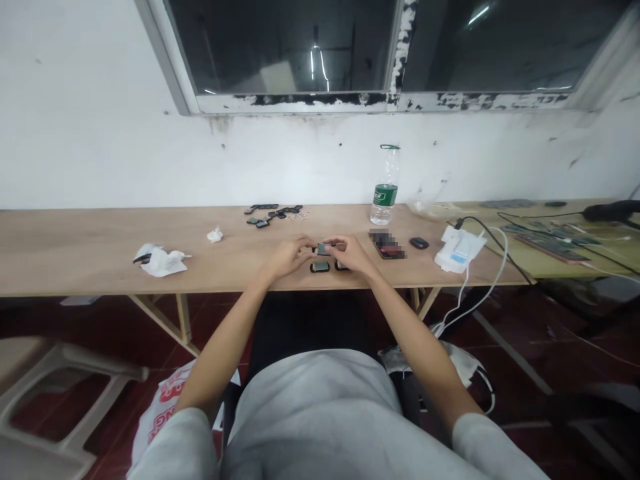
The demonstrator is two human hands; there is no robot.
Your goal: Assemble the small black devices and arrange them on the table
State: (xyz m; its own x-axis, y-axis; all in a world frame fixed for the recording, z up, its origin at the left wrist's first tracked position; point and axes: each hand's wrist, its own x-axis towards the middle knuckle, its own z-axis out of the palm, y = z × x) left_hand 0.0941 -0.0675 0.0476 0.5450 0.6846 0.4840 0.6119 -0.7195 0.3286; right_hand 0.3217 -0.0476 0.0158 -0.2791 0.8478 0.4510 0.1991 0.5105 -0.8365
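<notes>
A small dark rectangular device with a teal face lies between both hands, face up, its long axis running left to right, parallel to the counter's front edge. The left hand and right hand each keep a closed grip on it, fingertips pinching opposite ends.

Two black rounded modules rest just nearer the front edge of the light wooden counter. All of these sit in front of and left of a clear plastic water bottle with a green label. Further left of the bottle is a cluster of small dark pieces; to its right, a white charger block with trailing cables. Open counter extends left of the hands. A white wall rises behind the counter's back edge, beneath a dark window.
</notes>
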